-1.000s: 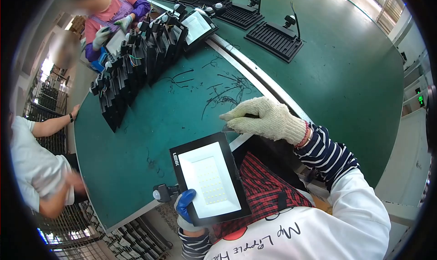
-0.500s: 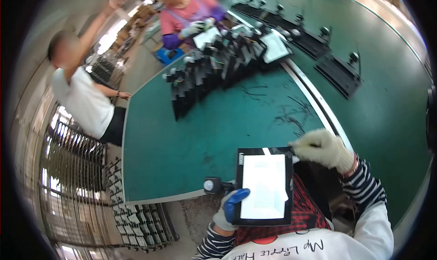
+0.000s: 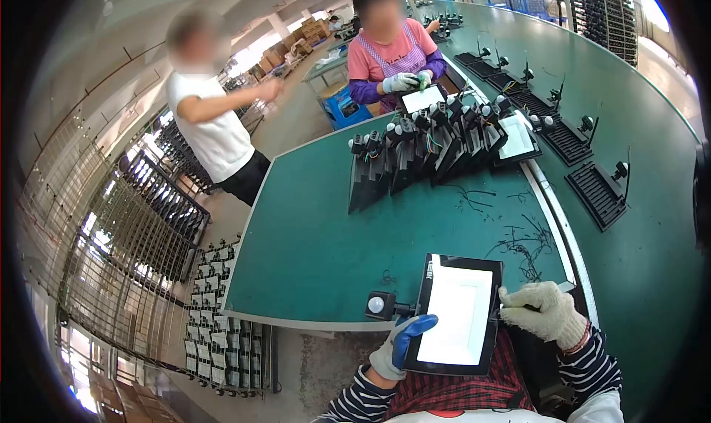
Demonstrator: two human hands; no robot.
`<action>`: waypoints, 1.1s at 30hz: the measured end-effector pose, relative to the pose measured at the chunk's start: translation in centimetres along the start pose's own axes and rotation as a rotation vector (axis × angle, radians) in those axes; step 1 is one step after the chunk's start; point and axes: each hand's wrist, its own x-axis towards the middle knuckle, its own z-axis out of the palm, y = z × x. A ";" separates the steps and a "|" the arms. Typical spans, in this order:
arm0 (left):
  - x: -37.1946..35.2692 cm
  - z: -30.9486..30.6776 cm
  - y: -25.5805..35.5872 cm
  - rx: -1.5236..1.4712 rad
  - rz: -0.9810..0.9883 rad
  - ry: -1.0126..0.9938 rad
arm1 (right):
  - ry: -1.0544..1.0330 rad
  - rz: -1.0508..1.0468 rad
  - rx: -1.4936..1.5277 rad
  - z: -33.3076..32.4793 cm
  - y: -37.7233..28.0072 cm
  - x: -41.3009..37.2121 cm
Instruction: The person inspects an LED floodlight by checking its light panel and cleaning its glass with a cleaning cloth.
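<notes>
My left hand (image 3: 394, 350), in a glove with blue-coated fingertips, grips the lower left edge of a black floodlight (image 3: 458, 316). Its thumb lies over the frame. The lamp's bright white face points up at me, tilted a little. A motion sensor (image 3: 379, 304) with a white round lens sticks out on its left side. At the lamp's right edge is my right hand (image 3: 544, 312) in a cream knit glove, thumb and fingers pinched together. Whatever the fingertips hold is too small to make out.
A row of leaning black floodlights (image 3: 422, 152) stands across the green table (image 3: 311, 238). Black wire scraps (image 3: 526, 241) lie nearer me. On the right-hand bench are several finned lamps (image 3: 598, 197). A co-worker (image 3: 392, 60) handles a lamp opposite; another person (image 3: 211, 119) stands left, near racks.
The view has shifted, so the table and people sit further right and lower. My right hand has moved down along the lamp's right edge. The standing person's raised arm has come down.
</notes>
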 end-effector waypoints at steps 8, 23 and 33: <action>-0.3 3.6 3.6 -0.200 0.049 -0.026 | -0.006 -0.071 0.058 1.3 -2.3 -0.6; 1.1 2.1 3.8 -0.501 0.257 -0.162 | 0.481 0.276 0.802 2.4 -0.8 0.0; 0.0 2.2 -1.6 -0.627 0.021 -0.173 | 0.463 0.128 0.692 1.8 -2.4 4.7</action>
